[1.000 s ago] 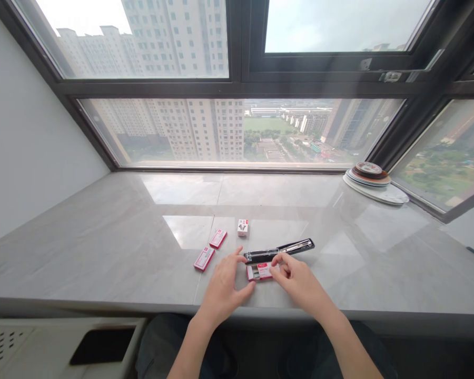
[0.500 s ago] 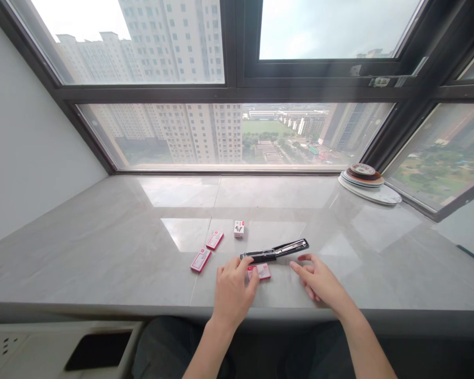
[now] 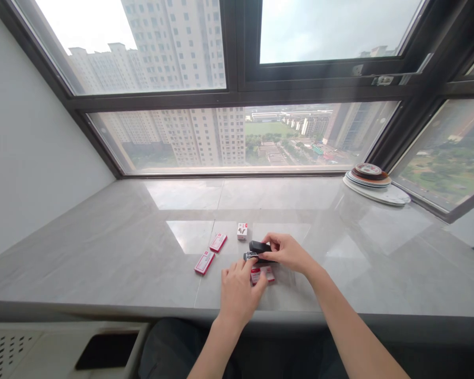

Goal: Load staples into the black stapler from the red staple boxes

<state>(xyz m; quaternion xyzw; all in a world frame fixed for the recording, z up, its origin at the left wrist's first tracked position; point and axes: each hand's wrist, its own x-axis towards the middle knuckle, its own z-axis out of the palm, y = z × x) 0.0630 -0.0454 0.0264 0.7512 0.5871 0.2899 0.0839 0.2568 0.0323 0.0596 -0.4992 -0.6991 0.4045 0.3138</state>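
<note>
While the stapler [image 3: 258,246] lay swung wide open a moment ago, its black upper arm is now folded back above the silver-topped base, so the loading channel looks mostly covered and the two halves nearly lined up, though I cannot tell whether they are latched. Taking the stapler as the clock's centre and going left to right, one flat red-and-white box [image 3: 204,262] lies at nine o'clock on the grey surface [image 3: 114,237], with a second box [image 3: 218,242] just beside it, between nine and ten. The left hand [image 3: 236,295] comes in from seven o'clock, its index finger on the stapler's left end and its thumb spread away from it, over or against the third box [image 3: 268,272]. The small white carton [image 3: 242,231] stands at eleven o'clock; the third box lies between five and six, close to the base. At three o'clock, the right hand [image 3: 290,253] has its fingers pinching the stapler's upper arm. A stack of plates [image 3: 395,196] sits well apart at two o'clock. Counted up: one stapler, three flat boxes, one carton, two hands and one stack, its plates too overlapped to number surely.
</note>
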